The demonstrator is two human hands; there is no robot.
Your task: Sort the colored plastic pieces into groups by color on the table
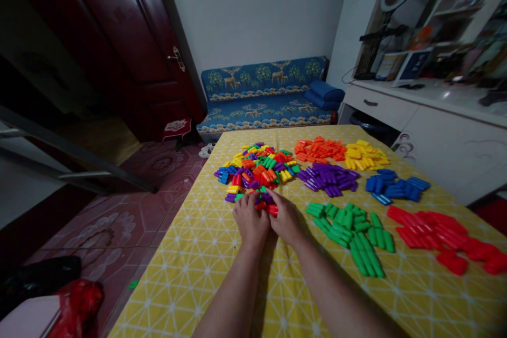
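Note:
My left hand (251,220) and my right hand (285,219) meet at the near edge of a mixed heap of coloured plastic pieces (257,169). Between them are red plastic pieces (272,209), short and rounded, joined side by side. The fingers of both hands are curled and closed about these red pieces. My left fingertips are partly hidden among the purple and green pieces just beyond. Sorted by colour to the right lie a green pile (348,224), a purple pile (328,178), an orange pile (319,149), a yellow pile (365,156), a blue pile (394,187) and a red pile (439,229).
A yellow patterned cloth (190,274) covers the table. Past its far edge stands a blue sofa (261,103). A white cabinet (443,142) is at the right, a small stool (177,129) near the dark red door (138,37). One green piece (133,284) appears left of the table edge.

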